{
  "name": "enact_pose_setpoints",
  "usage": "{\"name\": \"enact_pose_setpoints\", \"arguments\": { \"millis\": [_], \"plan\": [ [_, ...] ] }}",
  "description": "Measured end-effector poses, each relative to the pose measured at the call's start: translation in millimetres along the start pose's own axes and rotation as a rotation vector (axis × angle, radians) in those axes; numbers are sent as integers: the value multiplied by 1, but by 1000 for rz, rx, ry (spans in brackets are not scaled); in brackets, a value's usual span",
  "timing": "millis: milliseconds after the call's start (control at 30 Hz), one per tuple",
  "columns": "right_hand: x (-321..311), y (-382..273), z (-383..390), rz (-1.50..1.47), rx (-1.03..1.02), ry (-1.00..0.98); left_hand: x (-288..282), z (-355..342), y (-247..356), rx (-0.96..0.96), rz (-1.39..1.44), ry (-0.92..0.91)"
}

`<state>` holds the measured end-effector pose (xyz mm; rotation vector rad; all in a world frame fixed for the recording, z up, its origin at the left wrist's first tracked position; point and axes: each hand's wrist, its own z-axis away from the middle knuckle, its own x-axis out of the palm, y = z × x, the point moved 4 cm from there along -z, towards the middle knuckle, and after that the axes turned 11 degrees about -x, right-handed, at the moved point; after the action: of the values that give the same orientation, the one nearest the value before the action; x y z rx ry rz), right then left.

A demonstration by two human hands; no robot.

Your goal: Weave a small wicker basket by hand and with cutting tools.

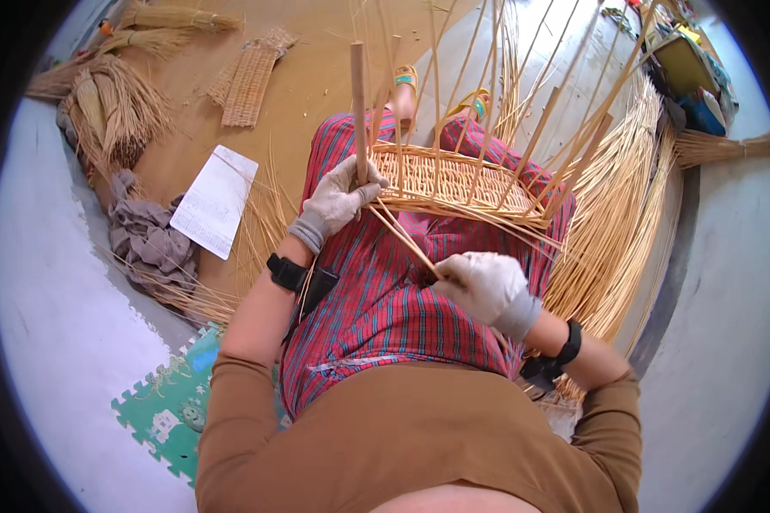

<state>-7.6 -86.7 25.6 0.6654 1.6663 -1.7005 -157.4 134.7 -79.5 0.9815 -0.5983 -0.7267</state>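
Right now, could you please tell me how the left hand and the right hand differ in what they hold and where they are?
The left hand grips a thick stick, while the right hand holds thin strands. The left hand is at the end of the basket; the right hand is apart from it, nearer the body. Both wear pale gloves.

Rough woven wicker runs right across the basket [453, 177], the thick stake [358, 94] is matt wood, gloves [488, 282] and trousers [393, 321] dull cloth!
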Motion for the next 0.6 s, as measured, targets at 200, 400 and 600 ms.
{"name": "enact_pose_setpoints", "arguments": {
  "millis": [200, 400, 600],
  "plan": [
    [-34, 30, -10, 147, 65, -105, -5, 2, -5, -24, 4, -24],
    [-18, 46, -25, 229, 23, 322, -3, 3, 1, -10, -5, -89],
    [-2, 66, -24, 337, -57, 300, -6, 1, -5, 31, 37, -94]
  ]
}}
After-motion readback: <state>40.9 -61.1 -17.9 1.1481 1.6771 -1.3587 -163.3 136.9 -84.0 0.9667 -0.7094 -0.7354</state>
